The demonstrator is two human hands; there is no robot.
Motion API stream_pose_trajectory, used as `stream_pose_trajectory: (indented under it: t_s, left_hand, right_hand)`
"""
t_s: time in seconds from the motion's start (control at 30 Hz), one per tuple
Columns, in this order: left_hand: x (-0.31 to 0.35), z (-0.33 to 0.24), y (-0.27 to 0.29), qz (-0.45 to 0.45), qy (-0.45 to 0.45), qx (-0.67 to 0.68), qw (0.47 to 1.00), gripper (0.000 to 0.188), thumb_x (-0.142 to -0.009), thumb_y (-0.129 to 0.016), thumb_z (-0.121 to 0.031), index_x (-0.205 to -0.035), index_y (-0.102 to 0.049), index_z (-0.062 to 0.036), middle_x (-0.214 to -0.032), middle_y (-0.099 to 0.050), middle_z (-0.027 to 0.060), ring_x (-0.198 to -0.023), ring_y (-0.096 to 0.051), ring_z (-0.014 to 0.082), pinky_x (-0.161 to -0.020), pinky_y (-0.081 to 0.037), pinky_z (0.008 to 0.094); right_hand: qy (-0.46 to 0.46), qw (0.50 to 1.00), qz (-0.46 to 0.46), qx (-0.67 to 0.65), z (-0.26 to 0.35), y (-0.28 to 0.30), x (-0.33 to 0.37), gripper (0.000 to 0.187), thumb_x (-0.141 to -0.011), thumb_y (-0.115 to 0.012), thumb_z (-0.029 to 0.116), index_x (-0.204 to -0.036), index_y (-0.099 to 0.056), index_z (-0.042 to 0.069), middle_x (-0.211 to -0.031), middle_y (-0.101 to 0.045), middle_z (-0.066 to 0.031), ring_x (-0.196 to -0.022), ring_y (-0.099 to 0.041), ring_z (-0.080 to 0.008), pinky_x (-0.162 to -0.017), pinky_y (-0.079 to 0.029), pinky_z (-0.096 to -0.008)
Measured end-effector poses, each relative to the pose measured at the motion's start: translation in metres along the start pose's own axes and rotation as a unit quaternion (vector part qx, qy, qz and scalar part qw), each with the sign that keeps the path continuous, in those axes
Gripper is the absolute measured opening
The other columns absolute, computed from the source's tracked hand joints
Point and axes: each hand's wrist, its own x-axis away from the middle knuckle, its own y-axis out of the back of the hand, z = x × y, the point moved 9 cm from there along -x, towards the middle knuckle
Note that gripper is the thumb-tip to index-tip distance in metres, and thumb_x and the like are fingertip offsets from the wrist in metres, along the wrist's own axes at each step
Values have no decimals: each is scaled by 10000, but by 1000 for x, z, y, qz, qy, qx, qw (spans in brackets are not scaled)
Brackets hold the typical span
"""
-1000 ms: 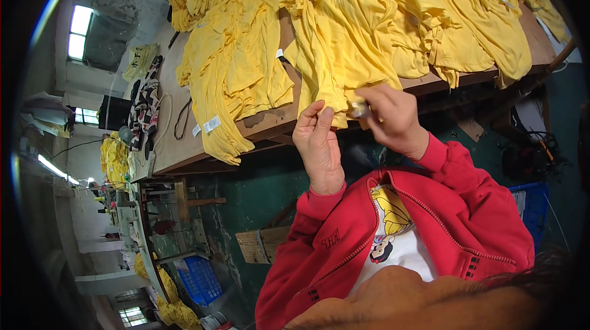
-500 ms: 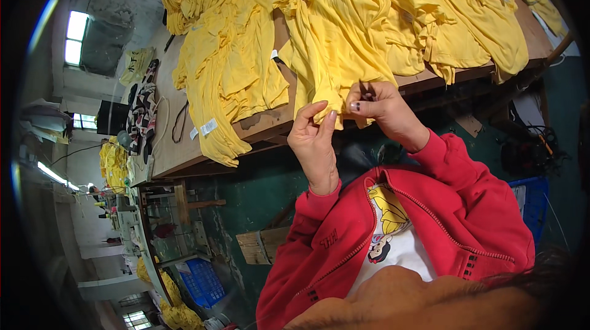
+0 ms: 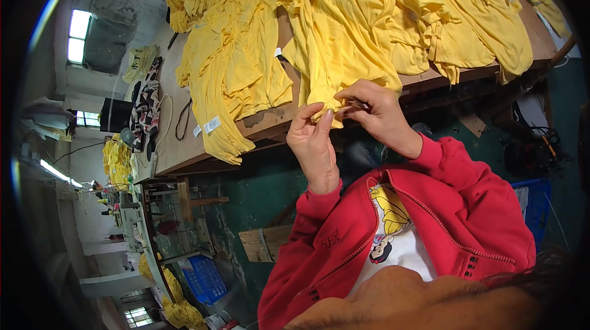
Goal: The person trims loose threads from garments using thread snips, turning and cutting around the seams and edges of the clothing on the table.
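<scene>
A yellow shirt [image 3: 344,28] hangs from the table over its near edge, bunched at its lower end. My left hand [image 3: 312,145] pinches a corner of this cloth between thumb and fingers. Close beside it, my right hand [image 3: 384,118] is closed with its fingertips at the same bit of cloth. A small dark tool sits among the right fingers; they cover most of it, so its kind does not show.
More yellow shirts [image 3: 236,65] lie left of the hands, one with white tags [image 3: 212,124], and others are heaped farther back. The wooden table's [image 3: 267,122] front edge runs below them. Blue plastic baskets [image 3: 204,278] stand low at left and right.
My right hand has moved left and turned, bringing its fingertips to the cloth beside my left hand. The dark tool, more visible before, is now mostly covered. The left hand keeps its pinch.
</scene>
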Motion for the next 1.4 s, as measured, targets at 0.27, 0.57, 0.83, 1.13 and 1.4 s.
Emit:
stream_pose_trajectory:
  t_s: [0.27,0.57,0.83,1.13,1.4]
  left_hand:
    - [3,-2,-8,20,-8,-46,999,246,-841,-645,139,-1073,-618,62,-1041,-628,107,-944,-635,143,-867,-509,252]
    - [-2,8,-1,22,33,83,996,285,-841,-634,147,-1106,-596,50,-1080,-647,139,-982,-642,179,-899,-521,287]
    - [-5,3,3,18,23,80,996,299,-836,-649,133,-1106,-613,11,-1123,-628,140,-1044,-622,213,-978,-499,341]
    - [-4,6,2,7,32,80,996,298,-835,-650,135,-1107,-608,20,-1105,-633,138,-1034,-626,208,-966,-506,332]
    - [0,8,-3,13,36,58,998,293,-839,-642,139,-1111,-601,37,-1084,-641,148,-995,-640,196,-926,-521,307]
  right_hand:
    - [56,996,14,62,12,-3,-5,188,-764,-635,-114,-921,-660,-12,-816,-579,-66,-740,-585,-151,-662,-463,-257]
    - [-134,971,69,-183,-15,-9,4,96,-816,-603,-67,-891,-613,-8,-794,-555,-2,-684,-507,-63,-610,-405,-224]
    - [-34,996,27,75,1,22,6,342,-782,-661,-102,-1110,-630,-10,-838,-630,-76,-731,-615,-148,-662,-492,-272]
    - [99,985,30,141,25,13,10,425,-731,-631,-167,-1120,-643,4,-855,-657,-129,-742,-668,-238,-617,-540,-308]
    - [131,972,24,194,28,11,10,340,-737,-675,-86,-1059,-666,21,-851,-669,-124,-742,-659,-255,-645,-524,-341]
